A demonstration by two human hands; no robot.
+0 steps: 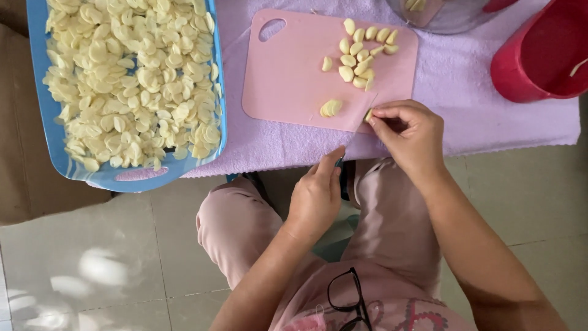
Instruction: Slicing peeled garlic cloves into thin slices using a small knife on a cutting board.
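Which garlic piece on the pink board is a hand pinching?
The clove at the board's near edge, pinched by the right hand; the other pieces lie untouched.

A pale peeled garlic clove (pixel 369 114) – small, pinched upright (tip showing) – at the pink cutting board's (pixel 288 79) near edge.

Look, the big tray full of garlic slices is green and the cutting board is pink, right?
Not quite. The head view shows the tray holding the garlic slices is blue, not green. The cutting board is pink, as you said.
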